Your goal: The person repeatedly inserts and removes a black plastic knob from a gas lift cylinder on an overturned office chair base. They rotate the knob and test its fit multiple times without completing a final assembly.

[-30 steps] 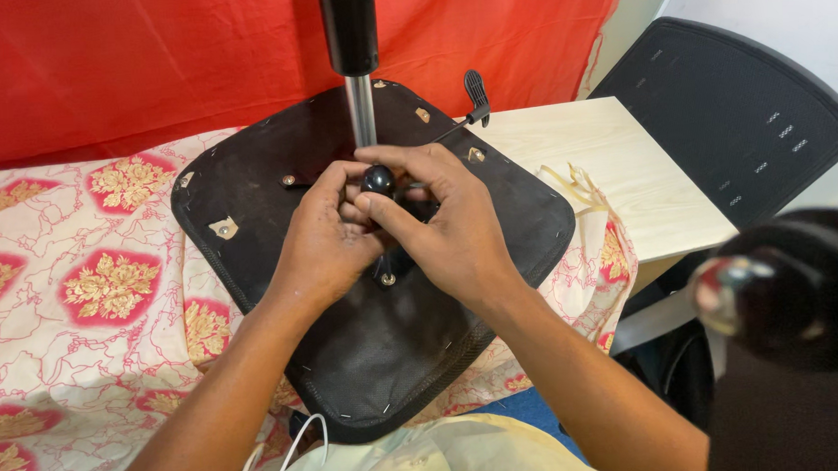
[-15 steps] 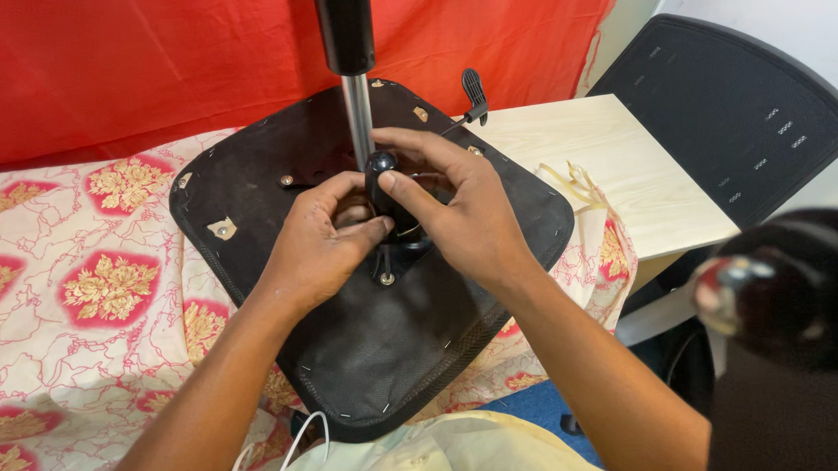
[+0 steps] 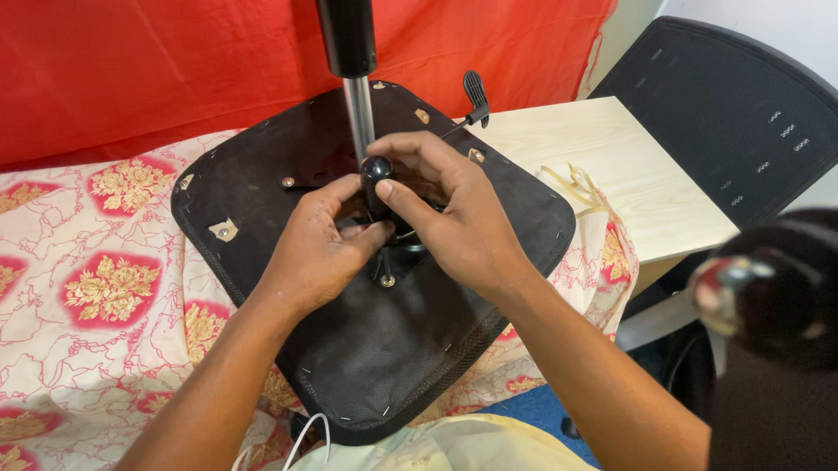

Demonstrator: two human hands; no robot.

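No box, tray or other container is being shown anywhere on the work surface.

An upturned office chair seat (image 3: 386, 357) is being displayed underside up, covered in black fabric stapled along its rim, with small brass-coloured corner tabs showing. It is being supported on a bed draped with a floral cloth (image 3: 87, 293), cream with pink and gold medallions, and its far corner is reaching onto a pale wooden table (image 3: 621, 173). A metal mechanism plate (image 3: 397, 259) is being seen bolted at the seat's middle, and from it a chrome gas-lift column (image 3: 359, 108) with a black upper sleeve is rising upright toward the camera. A black lever (image 3: 474, 96) is sticking out past the seat's far edge.

A small black round-topped knob (image 3: 376, 172) is being held just in front of the column's base, over the mechanism plate. It is being pinched by the right hand (image 3: 460, 225), thumb in front and fingers curled over from behind. The left hand (image 3: 322, 248) is being pressed in from the other side, its fingers curled against the lower part of the knob and the plate; whether anything is being gripped by it cannot be told. Both hands are touching each other over the seat's centre.

A black mesh chair back (image 3: 740, 113) is being leaned beyond the table, and a red cloth (image 3: 135, 69) is hanging behind.
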